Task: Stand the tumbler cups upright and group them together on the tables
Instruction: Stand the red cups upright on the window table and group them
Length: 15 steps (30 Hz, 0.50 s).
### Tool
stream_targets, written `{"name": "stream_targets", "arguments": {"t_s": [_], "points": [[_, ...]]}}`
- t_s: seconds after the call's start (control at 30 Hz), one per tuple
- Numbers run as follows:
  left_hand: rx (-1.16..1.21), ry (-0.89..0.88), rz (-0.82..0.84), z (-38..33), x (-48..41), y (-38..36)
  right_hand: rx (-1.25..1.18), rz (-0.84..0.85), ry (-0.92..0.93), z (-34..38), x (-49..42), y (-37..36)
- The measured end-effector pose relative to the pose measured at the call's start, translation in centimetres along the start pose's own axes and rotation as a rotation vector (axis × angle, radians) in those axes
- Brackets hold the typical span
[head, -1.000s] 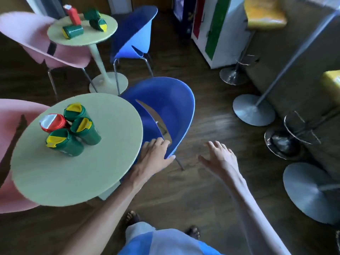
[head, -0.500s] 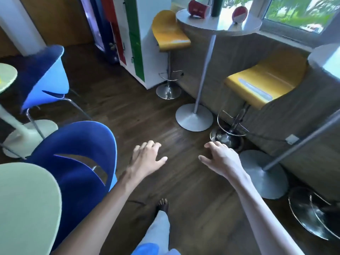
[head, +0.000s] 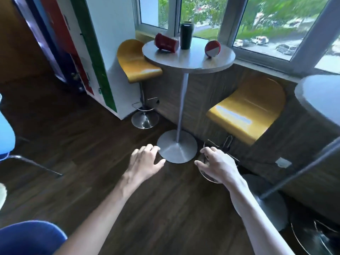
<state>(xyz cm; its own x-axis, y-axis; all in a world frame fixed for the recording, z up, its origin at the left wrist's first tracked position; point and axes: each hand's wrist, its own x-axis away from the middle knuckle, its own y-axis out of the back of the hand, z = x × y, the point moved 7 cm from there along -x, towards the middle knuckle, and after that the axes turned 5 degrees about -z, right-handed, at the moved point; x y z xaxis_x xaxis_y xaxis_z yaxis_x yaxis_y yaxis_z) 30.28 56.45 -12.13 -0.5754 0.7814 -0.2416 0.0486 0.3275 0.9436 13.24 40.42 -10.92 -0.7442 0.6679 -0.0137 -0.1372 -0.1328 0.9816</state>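
A tall round grey table (head: 189,63) stands by the window. On it a red tumbler (head: 166,45) lies on its side at the left. A dark tumbler (head: 186,35) stands upright in the middle. Another red tumbler (head: 212,48) lies on its side at the right, its red and white lid facing me. My left hand (head: 145,162) and my right hand (head: 219,165) hover low over the wooden floor, well short of the table, both empty with fingers spread.
Two yellow bar stools (head: 136,61) (head: 246,111) flank the table's post and round base (head: 176,146). A second grey table (head: 320,96) is at the right edge. Blue chairs (head: 27,236) sit at the lower left. A white cabinet with coloured stripes (head: 103,57) stands left of the stools.
The view has swung right and up, away from the green table with grouped tumblers, to the window table. Both hands stay empty and spread in front of me.
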Motion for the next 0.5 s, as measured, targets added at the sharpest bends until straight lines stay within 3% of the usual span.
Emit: {"name": "stream_targets", "arguments": {"t_s": [0.27,0.5], "points": [[0.004,-0.049,-0.036,1.7,-12.3,-0.7,-0.005,-0.039,0.005,0.2,-11.3,1.8],[-0.066,-0.133,-0.227,2.4,-26.2,2.2,-0.005,-0.166,0.089,0.2,-24.0,8.0]]}}
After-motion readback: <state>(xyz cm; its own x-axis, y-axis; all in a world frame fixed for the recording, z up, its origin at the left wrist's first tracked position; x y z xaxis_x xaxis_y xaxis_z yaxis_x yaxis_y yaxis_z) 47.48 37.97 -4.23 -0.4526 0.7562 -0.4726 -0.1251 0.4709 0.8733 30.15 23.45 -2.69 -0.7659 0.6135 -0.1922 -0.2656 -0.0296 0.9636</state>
